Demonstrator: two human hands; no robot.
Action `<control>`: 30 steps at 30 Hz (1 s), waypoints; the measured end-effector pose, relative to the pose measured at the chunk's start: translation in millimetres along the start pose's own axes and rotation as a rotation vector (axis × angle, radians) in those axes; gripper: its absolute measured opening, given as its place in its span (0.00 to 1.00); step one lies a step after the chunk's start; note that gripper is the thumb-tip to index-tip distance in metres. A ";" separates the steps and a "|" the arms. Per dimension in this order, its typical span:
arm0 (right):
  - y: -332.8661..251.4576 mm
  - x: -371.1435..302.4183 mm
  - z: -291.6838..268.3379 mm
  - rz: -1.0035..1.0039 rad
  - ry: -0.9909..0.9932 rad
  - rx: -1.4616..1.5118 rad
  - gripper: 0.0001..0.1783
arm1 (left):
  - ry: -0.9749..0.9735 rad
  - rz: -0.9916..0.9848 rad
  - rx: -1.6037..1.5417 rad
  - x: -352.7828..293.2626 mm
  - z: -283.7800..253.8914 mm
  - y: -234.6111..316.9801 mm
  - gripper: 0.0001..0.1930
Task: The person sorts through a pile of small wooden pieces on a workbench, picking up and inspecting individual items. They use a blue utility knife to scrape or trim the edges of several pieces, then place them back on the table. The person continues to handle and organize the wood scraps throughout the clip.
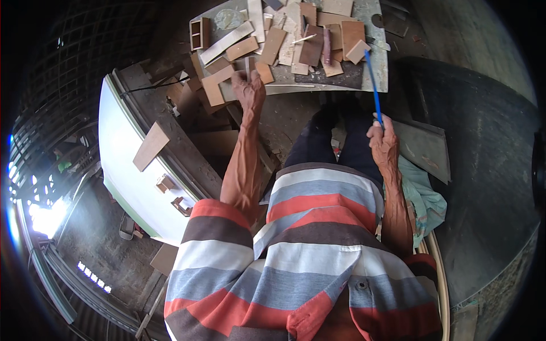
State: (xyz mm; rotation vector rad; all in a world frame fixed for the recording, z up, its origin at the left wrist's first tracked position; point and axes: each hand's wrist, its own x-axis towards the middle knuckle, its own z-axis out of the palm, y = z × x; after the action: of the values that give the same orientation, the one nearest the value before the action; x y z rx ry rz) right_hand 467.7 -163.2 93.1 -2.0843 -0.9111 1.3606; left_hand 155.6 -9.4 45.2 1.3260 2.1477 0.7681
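My left hand (249, 94) is at the table's near left edge, its fingers closed round a small pale strip (248, 65) that juts up between them. Right of my legs, my right hand (384, 142) grips the lower end of a long thin blue stick (373, 82). The stick's far end meets a small light-brown wood piece (358, 52) on the table; whether it touches or only overlaps it, I cannot tell. An L-shaped brown board piece (213, 91) lies just left of my left hand. Near the middle of the table is a dark reddish handle-like tool (327, 46).
The worktable (372, 79) carries several flat wood offcuts and a small open wooden box (199, 34). At left, a white panel (122, 153) holds a board piece (151, 146) and small wooden frames (165, 183). A large dark sheet (478, 170) stands at right, near a pale green sack (421, 196).
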 end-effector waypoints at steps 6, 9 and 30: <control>-45.7 -4.8 0.8 -0.313 -0.090 -0.176 0.10 | -0.685 -0.245 -0.418 -41.4 33.9 58.0 0.10; -46.3 -0.9 4.8 -0.398 -0.058 -0.187 0.10 | -0.900 -0.359 -0.497 -53.2 35.9 94.0 0.08; -36.3 -18.2 3.0 -0.427 0.024 -0.318 0.12 | -1.168 -0.368 -0.499 -49.3 39.8 122.6 0.06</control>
State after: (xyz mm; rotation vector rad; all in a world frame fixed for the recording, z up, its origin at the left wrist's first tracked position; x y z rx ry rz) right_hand 450.1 -152.9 128.3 -1.9590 -1.5395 1.0150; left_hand 278.9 -1.1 106.7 0.7434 1.0893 0.2124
